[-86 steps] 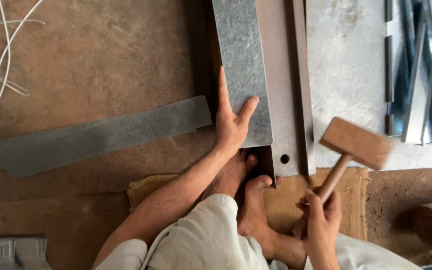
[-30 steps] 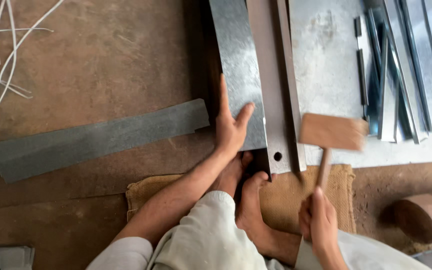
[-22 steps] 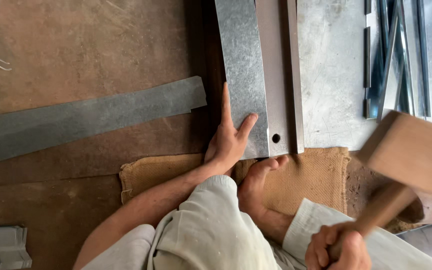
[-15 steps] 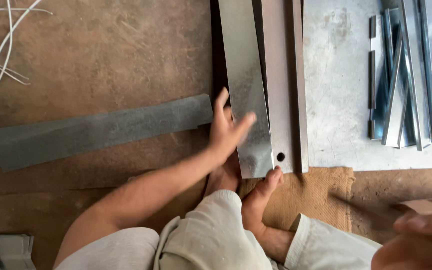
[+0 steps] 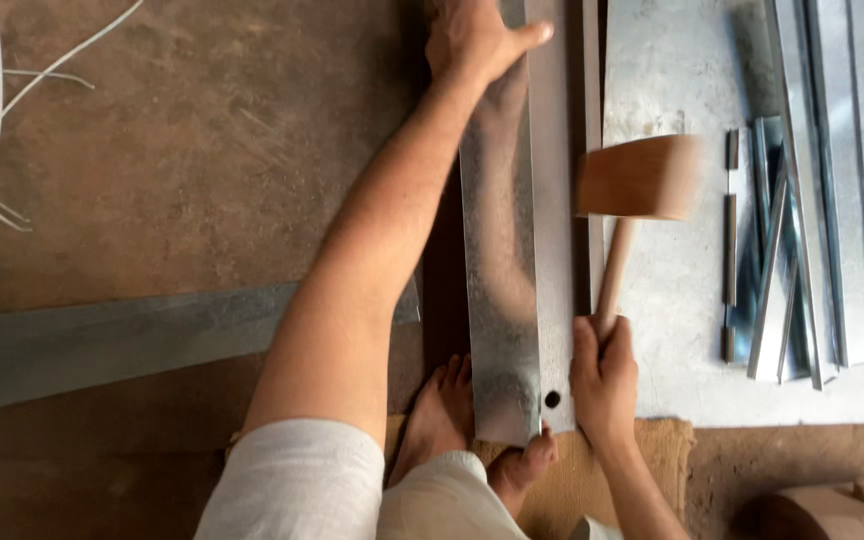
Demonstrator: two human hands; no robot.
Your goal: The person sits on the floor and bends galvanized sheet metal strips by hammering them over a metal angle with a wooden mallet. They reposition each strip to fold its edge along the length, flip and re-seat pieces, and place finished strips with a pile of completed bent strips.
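The left hand (image 5: 474,38) lies flat at the far end of a long galvanised metal strip (image 5: 497,290), palm down, fingers spread and the thumb out to the right across the sheet; it presses rather than grips. The strip runs from far to near down the middle of the scene and lies along a dark steel bar (image 5: 564,200) just to its right, which has a round hole near its near end. The left forearm stretches over the strip's left edge and hides part of it.

The right hand (image 5: 602,375) is clenched around the handle of a wooden mallet (image 5: 637,180), whose blurred head hangs over the right edge of the bar, near the middle of the strip's length. Whether the head touches the metal cannot be told.

Two bare feet (image 5: 452,410) sit at the near end of the strip, toes touching it, on a piece of burlap sacking (image 5: 652,470).

To the right lies a flat metal sheet (image 5: 672,80), with a bundle of folded metal channels (image 5: 802,200) on it, well apart from the mallet. On the left, a second metal strip (image 5: 102,340) lies crosswise on the brown floor (image 5: 202,150), partly under the arm, and thin white wires (image 5: 2,90) curl at the far left.
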